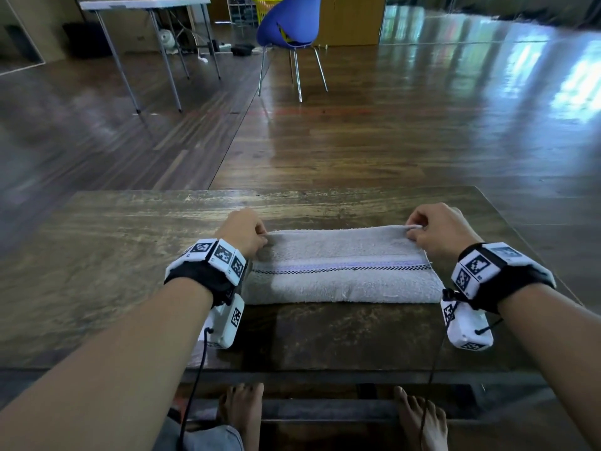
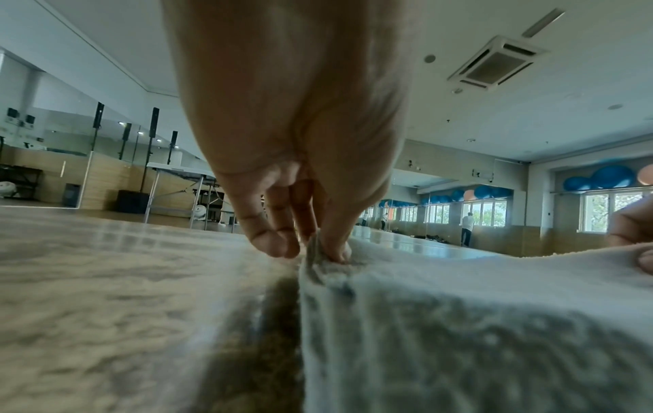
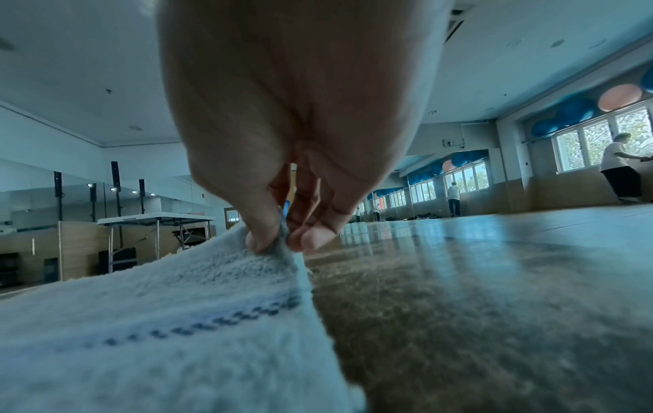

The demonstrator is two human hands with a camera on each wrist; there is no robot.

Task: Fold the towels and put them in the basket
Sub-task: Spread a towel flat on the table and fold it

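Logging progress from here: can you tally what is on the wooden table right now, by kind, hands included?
Folded grey terry towel with a blue stripe and a dark checked line: 1
Bare hands pinching its far corners, left hand and right hand: 2
Baskets on the brown wooden table: 0
Total: 3

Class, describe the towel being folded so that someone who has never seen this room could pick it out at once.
Start at the dark wooden table nearest the camera. On it, between the left hand and right hand, each pinching a far corner, lies the towel. It is pale grey, folded into a long band, with a lilac stripe and a dark checked line running along it.
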